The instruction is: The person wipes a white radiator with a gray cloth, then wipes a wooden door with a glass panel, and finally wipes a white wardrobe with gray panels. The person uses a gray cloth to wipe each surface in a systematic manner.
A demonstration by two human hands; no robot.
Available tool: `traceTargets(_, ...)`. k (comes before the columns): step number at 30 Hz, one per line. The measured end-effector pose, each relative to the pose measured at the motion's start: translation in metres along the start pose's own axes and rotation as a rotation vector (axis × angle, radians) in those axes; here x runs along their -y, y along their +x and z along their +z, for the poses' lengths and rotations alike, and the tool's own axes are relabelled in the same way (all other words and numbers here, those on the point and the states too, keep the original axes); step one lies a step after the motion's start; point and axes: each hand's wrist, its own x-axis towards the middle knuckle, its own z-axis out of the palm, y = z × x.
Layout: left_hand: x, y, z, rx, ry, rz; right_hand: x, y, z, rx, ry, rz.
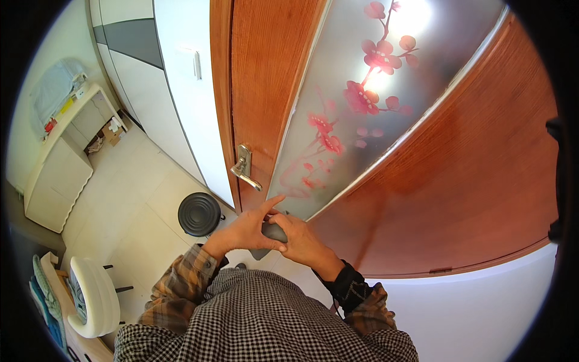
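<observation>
In front of my waist, my left hand and my right hand meet around a grey cloth. My left thumb lies across the cloth's near side, while the left index finger points out toward the door. The fingers of my right hand curl over the cloth's top and right side. Part of the cloth hangs below the hands, and its far side is hidden. Just beyond stands a brown wooden door with a frosted glass panel bearing pink blossoms. Its metal lever handle is beyond my left hand, apart from it.
A round black stool stands on the tiled floor left of my hands. Farther left are a white chair and a pale desk with items on it. White wardrobe doors adjoin the door frame. A white wall lies at right.
</observation>
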Motion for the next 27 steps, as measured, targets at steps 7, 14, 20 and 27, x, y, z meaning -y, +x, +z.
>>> traceTargets(7,-0.008,0.018,-0.018,0.028,0.056,0.051,0.03,0.0,-0.037,-0.269,-0.188,-0.073)
traceTargets(14,-0.04,0.063,-0.122,-1.073,0.045,0.378,0.038,-0.048,-0.145,-1.277,-0.872,-0.113)
traceTargets(20,-0.031,0.169,-0.117,-1.291,0.543,0.649,-0.027,-0.028,-0.174,-1.479,-1.315,0.014)
traceTargets(27,0.062,0.127,-0.046,-1.111,0.522,0.427,-0.043,-0.028,-0.175,-1.511,-1.38,-0.017)
